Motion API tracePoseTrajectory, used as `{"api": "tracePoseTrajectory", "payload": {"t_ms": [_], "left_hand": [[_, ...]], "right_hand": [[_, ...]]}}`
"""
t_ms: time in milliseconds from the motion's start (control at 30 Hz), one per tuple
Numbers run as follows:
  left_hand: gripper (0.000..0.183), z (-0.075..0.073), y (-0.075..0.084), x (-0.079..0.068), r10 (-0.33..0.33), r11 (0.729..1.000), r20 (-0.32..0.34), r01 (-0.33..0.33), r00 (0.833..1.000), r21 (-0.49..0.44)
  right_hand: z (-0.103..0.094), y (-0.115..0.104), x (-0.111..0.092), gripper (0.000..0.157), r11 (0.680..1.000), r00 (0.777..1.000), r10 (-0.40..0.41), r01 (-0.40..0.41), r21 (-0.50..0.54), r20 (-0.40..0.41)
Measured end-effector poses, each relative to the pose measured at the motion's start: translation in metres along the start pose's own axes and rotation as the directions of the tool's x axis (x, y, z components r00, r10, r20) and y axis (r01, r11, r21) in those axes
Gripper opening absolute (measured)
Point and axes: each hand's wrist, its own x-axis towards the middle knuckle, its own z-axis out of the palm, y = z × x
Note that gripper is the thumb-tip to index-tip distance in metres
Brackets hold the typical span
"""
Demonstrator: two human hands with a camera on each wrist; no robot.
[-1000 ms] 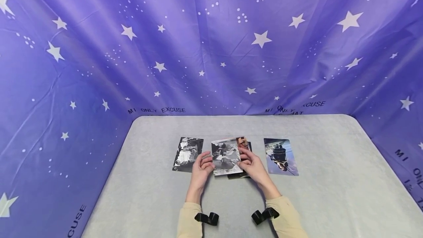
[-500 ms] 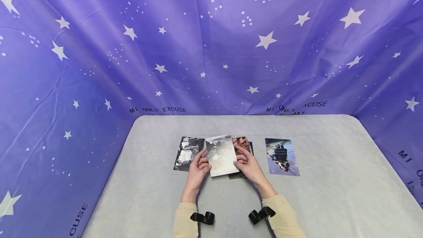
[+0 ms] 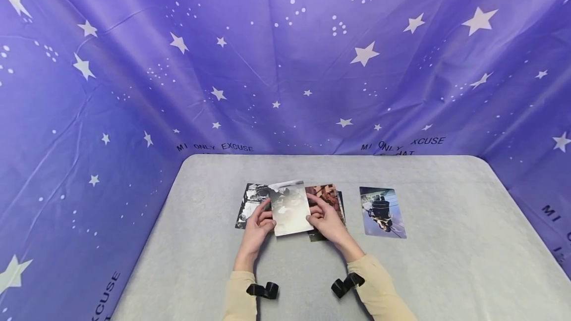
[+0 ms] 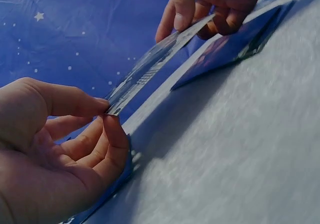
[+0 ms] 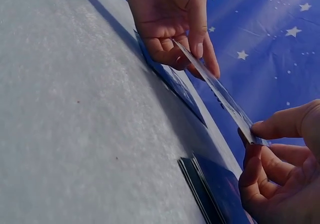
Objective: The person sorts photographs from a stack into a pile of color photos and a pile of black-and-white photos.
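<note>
A glossy black-and-white photo card (image 3: pixel 291 209) is held up off the table between both hands, glare washing out much of its picture. My left hand (image 3: pixel 257 227) pinches its left edge between thumb and fingers, as the left wrist view shows the card (image 4: pixel 150 66) from its side. At the opposite edge, my right hand (image 3: pixel 326 220) pinches it the same way, also seen in the right wrist view as the right hand (image 5: pixel 285 159). Beneath the right hand lies a small stack of cards (image 3: pixel 327 192) with a reddish-brown picture on top.
Left of the held card, another black-and-white card (image 3: pixel 256 194) lies flat, partly covered from view. A colour card with a dark figure (image 3: pixel 382 212) lies alone on the right. The grey table (image 3: pixel 446 261) meets a purple star-patterned curtain (image 3: pixel 285 63) at its back edge.
Both hands have moved left with the held card, from above the stack toward the left card. The card has lifted and tilted, catching glare, and more of the reddish-brown card shows.
</note>
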Motion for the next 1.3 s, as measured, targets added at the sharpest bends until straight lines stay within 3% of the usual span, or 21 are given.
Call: {"api": "tracePoseTrajectory", "payload": {"t_ms": [233,500,667,1000,1300], "left_hand": [[0.066,-0.014,0.003,0.002,-0.027,0.999,-0.017,0.028,0.999,0.041],[0.063,-0.030,0.011,0.003,-0.031,0.996,-0.022,0.032,0.999,0.087],[0.060,-0.041,0.015,0.006,-0.025,0.989,-0.028,0.029,0.999,0.143],[0.054,-0.057,0.016,0.013,0.003,0.957,-0.048,0.011,0.999,0.291],[0.047,-0.062,0.019,0.020,0.011,0.909,-0.131,0.045,0.991,0.414]], "right_hand": [[0.013,-0.016,0.001,0.060,0.998,0.999,-0.039,0.040,-0.053,0.024],[0.030,0.003,0.016,0.058,0.986,0.999,-0.027,0.023,-0.162,-0.021],[0.040,0.007,0.022,0.057,0.978,0.997,-0.068,0.062,-0.199,-0.024],[0.055,0.007,0.029,0.057,0.978,0.998,-0.057,0.057,-0.202,0.004],[0.065,0.011,0.035,0.057,0.971,1.000,-0.029,0.031,-0.235,0.011]]}}
